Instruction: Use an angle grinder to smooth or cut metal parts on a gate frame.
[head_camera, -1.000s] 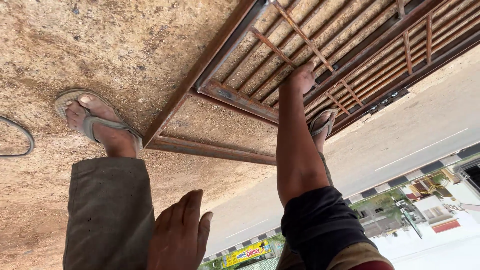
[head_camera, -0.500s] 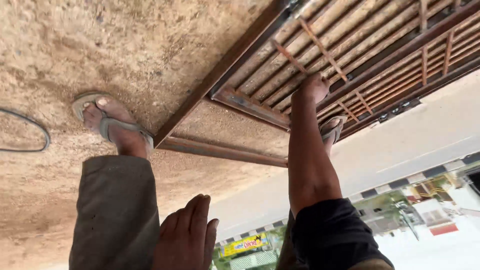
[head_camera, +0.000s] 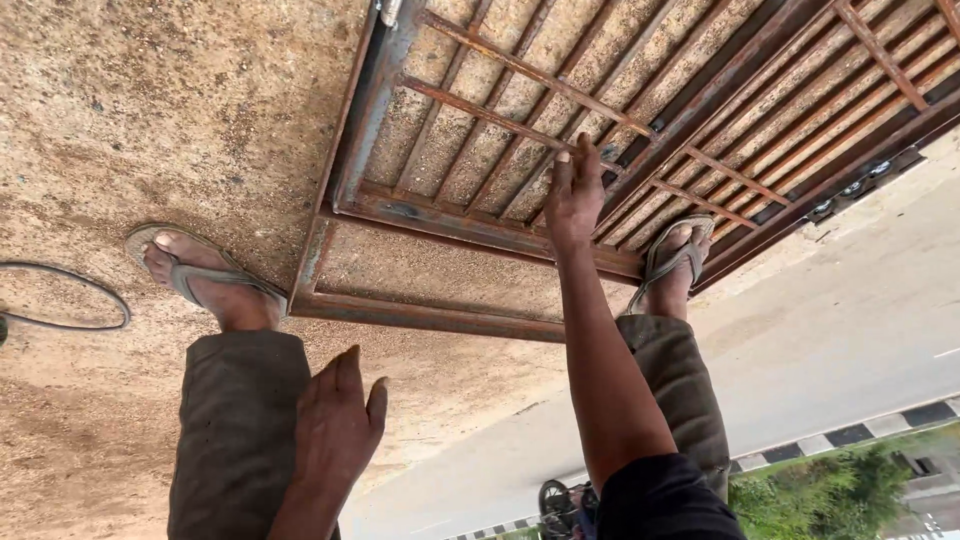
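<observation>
Head camera is showing the left hand (head_camera: 335, 425) lying open and flat on the trouser leg (head_camera: 235, 430), holding nothing, with a sandalled foot (head_camera: 200, 275) just beyond it; to its right the right hand (head_camera: 575, 195) is reaching out, fingers straight, touching a bar of the rusty metal gate frame (head_camera: 470, 228) lying on gravelly ground

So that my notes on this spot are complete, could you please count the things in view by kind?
Hands: 2 (left hand, right hand)
Sandals: 2 (left sandal, right sandal)
Rusty metal grille: 1
Cable: 1
Total: 6
</observation>
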